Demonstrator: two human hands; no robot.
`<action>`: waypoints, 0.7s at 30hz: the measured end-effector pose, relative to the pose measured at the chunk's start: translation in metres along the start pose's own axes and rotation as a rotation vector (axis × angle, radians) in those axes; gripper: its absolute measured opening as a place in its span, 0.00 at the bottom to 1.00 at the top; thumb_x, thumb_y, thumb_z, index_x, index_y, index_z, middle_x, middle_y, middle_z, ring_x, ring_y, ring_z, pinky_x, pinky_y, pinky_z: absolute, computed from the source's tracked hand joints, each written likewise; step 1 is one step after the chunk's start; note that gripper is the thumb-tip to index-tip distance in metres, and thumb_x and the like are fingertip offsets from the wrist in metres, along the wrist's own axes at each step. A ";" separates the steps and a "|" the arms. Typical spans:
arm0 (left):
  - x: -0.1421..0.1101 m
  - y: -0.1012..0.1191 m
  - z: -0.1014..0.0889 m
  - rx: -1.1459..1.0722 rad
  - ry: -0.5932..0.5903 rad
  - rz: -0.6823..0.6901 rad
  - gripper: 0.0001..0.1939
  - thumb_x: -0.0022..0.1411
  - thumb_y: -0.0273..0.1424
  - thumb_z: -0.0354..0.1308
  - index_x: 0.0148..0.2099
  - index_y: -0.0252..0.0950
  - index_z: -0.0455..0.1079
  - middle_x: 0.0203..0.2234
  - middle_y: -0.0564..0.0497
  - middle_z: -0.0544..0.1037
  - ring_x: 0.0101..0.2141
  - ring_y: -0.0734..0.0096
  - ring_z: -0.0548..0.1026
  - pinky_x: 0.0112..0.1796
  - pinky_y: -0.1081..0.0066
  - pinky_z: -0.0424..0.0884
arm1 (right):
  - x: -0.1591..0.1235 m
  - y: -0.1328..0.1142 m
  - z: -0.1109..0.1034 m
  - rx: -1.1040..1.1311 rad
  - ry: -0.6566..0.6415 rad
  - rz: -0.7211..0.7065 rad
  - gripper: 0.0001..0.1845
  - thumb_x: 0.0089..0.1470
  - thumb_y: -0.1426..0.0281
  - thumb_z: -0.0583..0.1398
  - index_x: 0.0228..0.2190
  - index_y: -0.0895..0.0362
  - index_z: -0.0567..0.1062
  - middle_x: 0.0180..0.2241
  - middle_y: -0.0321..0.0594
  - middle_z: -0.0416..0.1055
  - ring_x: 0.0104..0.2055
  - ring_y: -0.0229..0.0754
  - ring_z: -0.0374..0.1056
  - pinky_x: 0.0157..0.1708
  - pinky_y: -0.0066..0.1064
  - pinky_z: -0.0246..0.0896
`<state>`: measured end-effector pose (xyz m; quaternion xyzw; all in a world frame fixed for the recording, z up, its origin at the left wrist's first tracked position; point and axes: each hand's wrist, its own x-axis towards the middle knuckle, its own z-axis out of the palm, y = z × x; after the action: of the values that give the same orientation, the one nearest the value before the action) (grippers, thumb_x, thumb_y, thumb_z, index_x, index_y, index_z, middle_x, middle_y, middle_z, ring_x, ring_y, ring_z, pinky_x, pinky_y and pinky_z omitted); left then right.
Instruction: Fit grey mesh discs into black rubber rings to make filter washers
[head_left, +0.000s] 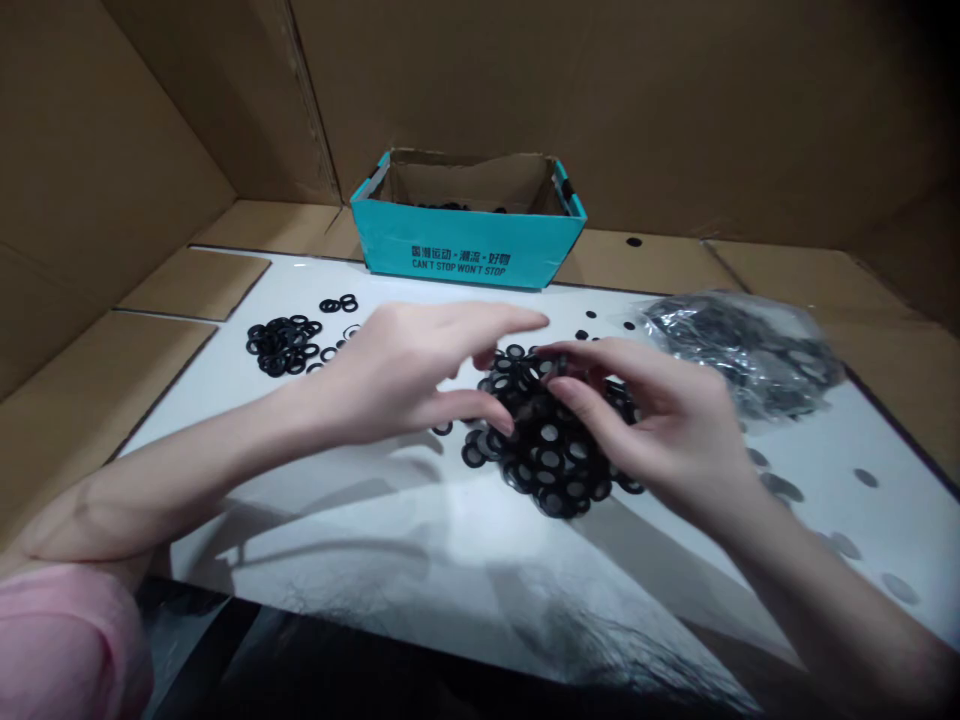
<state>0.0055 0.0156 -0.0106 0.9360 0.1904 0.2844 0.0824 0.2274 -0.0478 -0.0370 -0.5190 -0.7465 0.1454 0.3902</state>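
A heap of black rubber rings, many with grey discs in their centres (551,460), lies on the white tabletop (337,540). My right hand (656,410) is at the heap's right side, thumb and fingertips pinched on one black ring (556,368). My left hand (420,375) hovers just left of the heap, its thumb and index finger spread wide with nothing visible between them. Beyond my left wrist lies a smaller pile of hollow black rings (281,345), a few of them loose and partly hidden by my arm.
A turquoise cardboard box (469,245) with dark pieces inside stands at the back. To the right rests a clear plastic bag (750,350) of dark pieces. Loose grey discs (866,478) are scattered at the right. Cardboard walls (600,90) enclose the table.
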 end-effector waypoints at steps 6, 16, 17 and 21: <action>-0.010 -0.036 -0.041 0.156 -0.163 -0.341 0.17 0.62 0.41 0.58 0.48 0.37 0.72 0.26 0.53 0.78 0.26 0.72 0.73 0.32 0.73 0.63 | -0.006 0.035 -0.023 -0.345 -0.231 -0.195 0.17 0.57 0.65 0.58 0.48 0.53 0.76 0.37 0.46 0.76 0.39 0.50 0.69 0.36 0.42 0.65; -0.046 -0.095 -0.069 0.222 -0.322 -0.564 0.18 0.60 0.47 0.56 0.38 0.37 0.72 0.26 0.55 0.75 0.26 0.75 0.68 0.30 0.73 0.59 | -0.045 0.044 -0.052 -0.163 0.075 -0.239 0.17 0.40 0.86 0.52 0.22 0.52 0.69 0.21 0.38 0.66 0.23 0.39 0.64 0.23 0.33 0.57; -0.050 -0.100 -0.069 0.222 -0.238 -0.564 0.19 0.59 0.48 0.57 0.32 0.37 0.69 0.23 0.58 0.71 0.24 0.79 0.64 0.29 0.74 0.57 | -0.052 0.048 -0.055 -0.153 0.088 -0.229 0.15 0.37 0.86 0.52 0.18 0.53 0.66 0.17 0.36 0.60 0.20 0.37 0.59 0.19 0.32 0.53; -0.066 -0.110 -0.064 0.270 0.096 -0.622 0.32 0.64 0.49 0.55 0.22 0.32 0.46 0.18 0.57 0.47 0.24 0.82 0.46 0.24 0.74 0.44 | -0.076 0.055 -0.062 -0.161 0.154 -0.071 0.13 0.30 0.84 0.52 0.12 0.54 0.59 0.13 0.35 0.51 0.15 0.35 0.49 0.14 0.32 0.44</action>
<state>-0.1150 0.0921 -0.0193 0.8212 0.5063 0.2616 0.0313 0.3217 -0.1037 -0.0636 -0.5316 -0.7415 0.0311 0.4083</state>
